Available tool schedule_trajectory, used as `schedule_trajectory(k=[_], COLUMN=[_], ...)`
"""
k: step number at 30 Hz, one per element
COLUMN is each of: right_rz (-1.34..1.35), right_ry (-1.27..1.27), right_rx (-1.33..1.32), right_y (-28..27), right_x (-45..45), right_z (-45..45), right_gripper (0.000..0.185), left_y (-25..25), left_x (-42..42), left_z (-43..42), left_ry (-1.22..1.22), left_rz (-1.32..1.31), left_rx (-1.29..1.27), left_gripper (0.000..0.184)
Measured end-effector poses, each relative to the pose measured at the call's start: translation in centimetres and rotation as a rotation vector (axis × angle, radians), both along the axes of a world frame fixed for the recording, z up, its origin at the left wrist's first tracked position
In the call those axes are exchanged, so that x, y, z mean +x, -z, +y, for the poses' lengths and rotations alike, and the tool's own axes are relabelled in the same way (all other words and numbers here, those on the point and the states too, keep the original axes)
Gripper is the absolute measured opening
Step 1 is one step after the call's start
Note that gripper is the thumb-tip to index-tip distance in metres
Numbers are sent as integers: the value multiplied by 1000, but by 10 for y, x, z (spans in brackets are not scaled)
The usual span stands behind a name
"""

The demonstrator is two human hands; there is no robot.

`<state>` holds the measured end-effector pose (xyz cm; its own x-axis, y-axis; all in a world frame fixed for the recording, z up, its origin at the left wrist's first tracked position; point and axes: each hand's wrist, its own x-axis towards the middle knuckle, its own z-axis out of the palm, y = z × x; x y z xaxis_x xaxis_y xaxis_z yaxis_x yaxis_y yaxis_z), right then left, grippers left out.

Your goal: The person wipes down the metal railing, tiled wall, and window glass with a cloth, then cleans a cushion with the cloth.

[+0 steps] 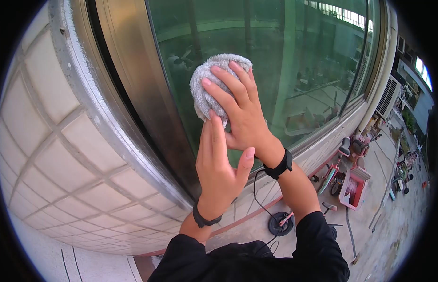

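A grey, fluffy cloth point(205, 91) lies bunched against the green-tinted window glass point(285, 51). My right hand point(245, 110) is spread over the cloth, its fingers apart, pressing it to the pane. Just below and to the left, my left hand point(216, 162) has its fingertips at the lower edge of the cloth, with fingers stretched out close together and the thumb apart. Both wrists wear black bands.
Left of the glass run a brown metal frame point(134, 61) and a tiled wall point(63, 150). On the ground at the right are a pink basket point(353, 190), a small bicycle point(329, 176) and clutter. An air-conditioner unit point(387, 96) is farther right.
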<state>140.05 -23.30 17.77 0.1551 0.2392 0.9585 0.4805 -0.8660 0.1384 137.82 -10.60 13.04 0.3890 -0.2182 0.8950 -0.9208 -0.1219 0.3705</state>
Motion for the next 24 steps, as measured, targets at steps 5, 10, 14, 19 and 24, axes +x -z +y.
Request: schedule_trajectory(k=[5,10,14,19,24], right_rz=[172,258,228,75,-86], right_ry=[16,-16,4,36,138], right_rx=[-19,45,-72,-53,110], right_y=[99,153,123,46,22], right_x=[-6,-12,-8,-4,-6], right_z=[9,43,36,4,-54], right_gripper=[64,69,70,67,61], left_y=[90,140,108,51,0], left_x=[-14,-25,-25,-10,1], left_z=[23,57,52,9,-46], left_ry=[-133,-106,5,8,61], left_rz=[60,200,238,54,-114], left_rx=[271,281,154,46,61], left_gripper=[83,92,91,82,70])
